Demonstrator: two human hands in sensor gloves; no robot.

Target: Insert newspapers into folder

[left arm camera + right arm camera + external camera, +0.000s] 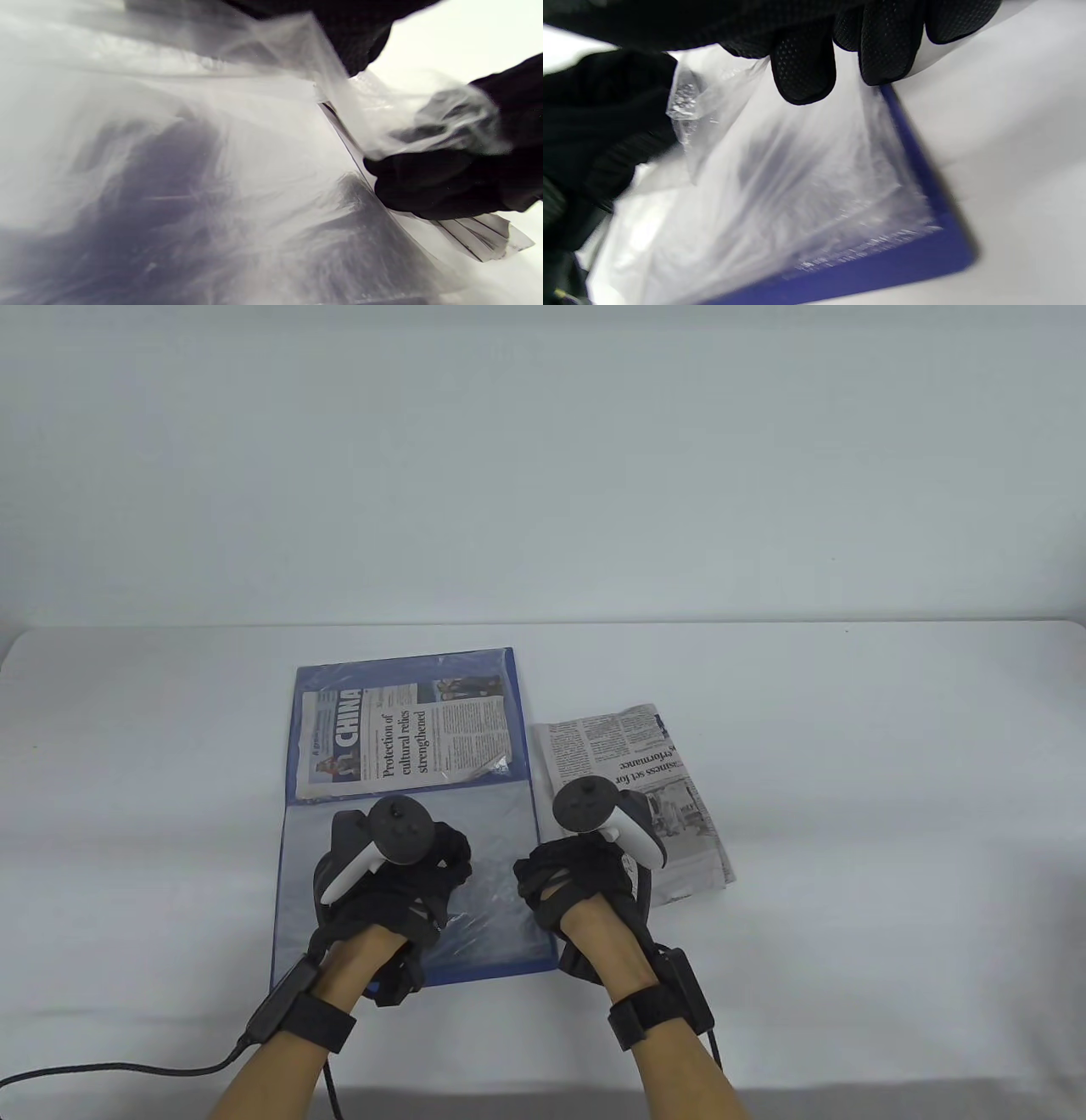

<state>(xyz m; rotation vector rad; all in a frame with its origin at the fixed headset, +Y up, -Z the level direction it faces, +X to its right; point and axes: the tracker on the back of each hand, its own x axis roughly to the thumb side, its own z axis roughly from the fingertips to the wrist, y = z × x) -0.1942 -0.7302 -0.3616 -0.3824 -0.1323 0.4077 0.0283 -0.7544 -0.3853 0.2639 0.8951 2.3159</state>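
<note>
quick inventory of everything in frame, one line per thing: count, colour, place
folder: 1, blue, open flat at table centre
clear sleeves: several, transparent, in the folder's near half, one lifted
newspaper in folder: 1, white with blue masthead, in the folder's far half under plastic
loose newspaper: 1, white and black print, folded, on the table right of the folder
table: 1, white, across the view
left hand: 1, black glove, over the sleeves, pinching plastic
right hand: 1, black glove, at the folder's right edge, touching the plastic
</note>
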